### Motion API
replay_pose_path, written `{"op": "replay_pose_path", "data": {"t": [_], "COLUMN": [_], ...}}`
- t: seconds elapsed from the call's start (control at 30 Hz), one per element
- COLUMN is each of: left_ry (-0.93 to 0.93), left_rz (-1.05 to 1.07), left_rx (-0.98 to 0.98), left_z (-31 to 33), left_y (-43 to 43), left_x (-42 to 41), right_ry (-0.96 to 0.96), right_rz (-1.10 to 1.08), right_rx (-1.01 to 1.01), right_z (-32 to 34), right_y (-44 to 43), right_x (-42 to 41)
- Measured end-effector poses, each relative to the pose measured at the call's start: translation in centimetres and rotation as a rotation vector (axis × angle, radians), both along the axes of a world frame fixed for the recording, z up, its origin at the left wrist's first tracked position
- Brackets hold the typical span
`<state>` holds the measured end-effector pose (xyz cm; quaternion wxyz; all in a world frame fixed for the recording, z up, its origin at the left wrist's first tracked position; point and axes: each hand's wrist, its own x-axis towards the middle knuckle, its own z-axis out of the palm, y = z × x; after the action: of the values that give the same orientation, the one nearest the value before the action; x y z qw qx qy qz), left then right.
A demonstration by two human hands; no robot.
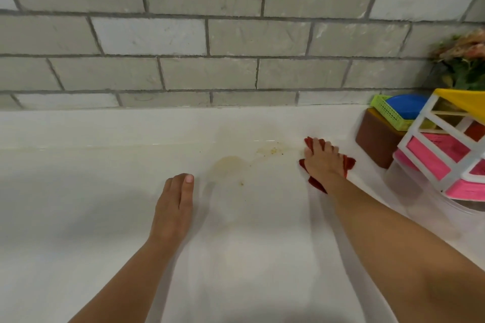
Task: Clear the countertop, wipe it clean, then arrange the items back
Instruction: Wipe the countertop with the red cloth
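A white countertop (105, 204) fills the view, with a yellowish stain (229, 165) and brown crumbs (273, 150) near its middle. My right hand (321, 158) presses flat on a red cloth (349, 162), just right of the crumbs. My left hand (174, 204) lies on the counter with straight fingers, left of the stain, holding nothing.
At the right edge stand a white-framed drawer unit with pink drawers and a yellow top (446, 149), a brown box (375, 139), a green basket (388, 110) with a blue lid (406, 106), and flowers (464, 60). A grey brick-tile wall (210, 34) rises behind.
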<state>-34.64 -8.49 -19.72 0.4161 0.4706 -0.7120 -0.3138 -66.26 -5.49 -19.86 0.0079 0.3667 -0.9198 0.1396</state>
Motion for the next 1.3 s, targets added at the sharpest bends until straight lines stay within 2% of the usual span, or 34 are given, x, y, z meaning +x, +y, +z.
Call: {"op": "replay_pose_path", "data": {"t": [0.1, 0.2, 0.27, 0.33, 0.37, 0.4, 0.5, 0.53, 0.6, 0.67, 0.77, 0.83, 0.9, 0.93, 1.03, 1.1, 1.13, 1.2, 1.3], "left_ry": [-0.006, -0.032, -0.029, -0.012, -0.006, -0.001, 0.027, 0.033, 0.036, 0.023, -0.016, -0.021, -0.013, -0.001, 0.025, 0.039, 0.044, 0.044, 0.041], "left_rz": [-0.018, -0.014, -0.008, -0.008, -0.009, -0.010, -0.006, -0.003, -0.002, -0.002, 0.003, 0.000, -0.003, -0.005, -0.009, -0.005, -0.003, -0.002, -0.008], "left_rx": [-0.011, -0.025, -0.016, -0.004, -0.001, 0.001, -0.001, -0.005, -0.014, -0.024, -0.041, -0.044, -0.034, -0.025, 0.011, 0.020, 0.015, 0.004, 0.001], "left_z": [-0.1, -0.3, -0.2, 0.0, 0.0, 0.1, 0.2, 0.2, 0.1, 0.1, -0.2, -0.3, -0.3, -0.2, 0.1, 0.1, 0.1, 0.1, 0.1], "left_y": [-0.1, -0.3, -0.4, -0.3, -0.2, -0.2, -0.2, -0.2, -0.3, -0.5, -0.7, -0.7, -0.6, -0.5, -0.3, -0.4, -0.4, -0.5, -0.5], "left_x": [-0.1, -0.1, 0.0, 0.1, 0.1, 0.1, 0.0, 0.0, 0.0, 0.0, 0.0, 0.0, 0.0, 0.1, 0.1, 0.1, 0.0, 0.0, 0.0], "right_ry": [0.094, 0.139, 0.011, -0.305, -0.453, -0.512, -0.393, -0.297, -0.127, -0.043, -0.029, 0.034, 0.101, 0.077, -0.203, -0.326, -0.322, -0.181, 0.036], "right_rz": [0.123, 0.323, 0.513, 0.643, 0.665, 0.656, 0.389, 0.273, 0.128, 0.099, 0.114, 0.238, 0.486, 0.606, 0.848, 0.910, 0.864, 0.595, 0.087], "right_rx": [0.126, 0.115, -0.010, -0.155, -0.225, -0.320, -0.592, -0.565, -0.299, -0.035, 0.103, 0.124, 0.111, 0.087, -0.139, -0.229, -0.292, -0.336, -0.120], "right_z": [-0.5, -0.5, -0.1, 0.4, 0.7, 0.9, 0.2, 0.0, -0.3, -0.5, -0.2, -0.1, 0.0, 0.0, 0.0, 0.1, 0.0, -0.4, 0.2], "right_y": [-3.4, -5.7, -5.9, -4.9, -4.2, -3.4, -1.8, -1.8, -2.4, -3.9, -5.7, -6.0, -5.9, -5.6, -3.8, -2.2, -1.6, -1.4, -2.2], "right_x": [2.3, 6.9, 10.0, 11.2, 11.1, 10.7, 7.1, 5.4, 2.9, 2.8, 5.6, 7.7, 10.6, 12.0, 13.6, 12.1, 10.6, 6.9, 3.3]}}
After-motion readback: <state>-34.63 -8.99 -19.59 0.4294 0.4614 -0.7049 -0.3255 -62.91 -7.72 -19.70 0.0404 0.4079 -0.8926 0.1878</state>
